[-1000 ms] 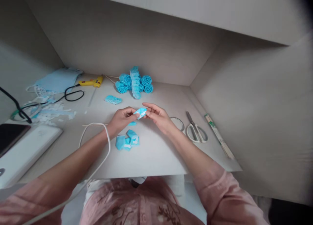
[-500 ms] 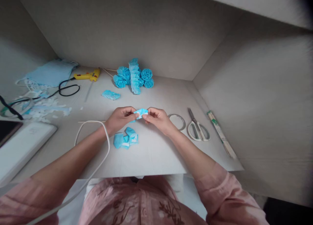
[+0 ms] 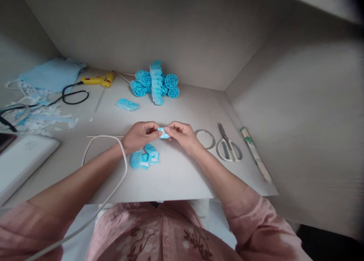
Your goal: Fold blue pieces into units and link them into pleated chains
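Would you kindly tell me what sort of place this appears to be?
Probably a small craft workspace, with walls around the tabletop: on it lie what looks like a yellow glue gun, a pair of scissors and blue rose-like flowers.

Walled craft desk (image 3: 182, 177), glue gun (image 3: 98, 80), scissors (image 3: 226, 139)

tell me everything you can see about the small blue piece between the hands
The small blue piece is light blue with white patches on the side facing the camera. It looks like thin, soft fabric or paper, apparently folded into a compact strip, lying roughly level from side to side. The left hand pinches one end and the right hand the other, thumbs toward the camera. Fingers cover both ends, so its full outline and back are hidden.
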Action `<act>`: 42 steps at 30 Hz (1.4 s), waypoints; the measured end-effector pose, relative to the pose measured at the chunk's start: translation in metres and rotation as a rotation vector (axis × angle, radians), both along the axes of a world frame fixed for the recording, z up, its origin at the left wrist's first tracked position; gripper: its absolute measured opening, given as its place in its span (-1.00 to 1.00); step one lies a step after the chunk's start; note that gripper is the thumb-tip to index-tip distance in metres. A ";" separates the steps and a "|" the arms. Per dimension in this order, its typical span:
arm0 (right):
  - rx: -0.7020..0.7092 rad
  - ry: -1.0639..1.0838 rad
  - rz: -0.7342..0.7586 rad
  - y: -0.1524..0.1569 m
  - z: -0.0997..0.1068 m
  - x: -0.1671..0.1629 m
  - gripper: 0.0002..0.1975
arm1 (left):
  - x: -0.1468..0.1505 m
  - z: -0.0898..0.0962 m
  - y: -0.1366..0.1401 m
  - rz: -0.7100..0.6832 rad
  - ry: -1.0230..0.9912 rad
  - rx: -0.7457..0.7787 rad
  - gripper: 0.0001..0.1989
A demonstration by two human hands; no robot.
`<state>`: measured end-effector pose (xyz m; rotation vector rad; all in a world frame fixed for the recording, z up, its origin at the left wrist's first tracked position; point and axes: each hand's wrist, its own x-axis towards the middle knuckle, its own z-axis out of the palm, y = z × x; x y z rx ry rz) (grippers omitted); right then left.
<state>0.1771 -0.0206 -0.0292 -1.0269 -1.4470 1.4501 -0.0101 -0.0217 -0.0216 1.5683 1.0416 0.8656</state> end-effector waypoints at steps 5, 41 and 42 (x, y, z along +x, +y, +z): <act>-0.126 0.114 0.018 0.002 0.004 0.007 -0.61 | -0.004 0.005 0.003 0.062 -0.018 -0.001 -0.72; 0.255 -0.179 -0.151 -0.010 0.001 -0.006 -0.83 | 0.002 -0.005 -0.004 0.222 0.343 0.643 -0.86; 0.274 -0.188 -0.149 -0.010 0.001 -0.007 -0.83 | 0.003 -0.005 -0.004 0.221 0.338 0.632 -0.86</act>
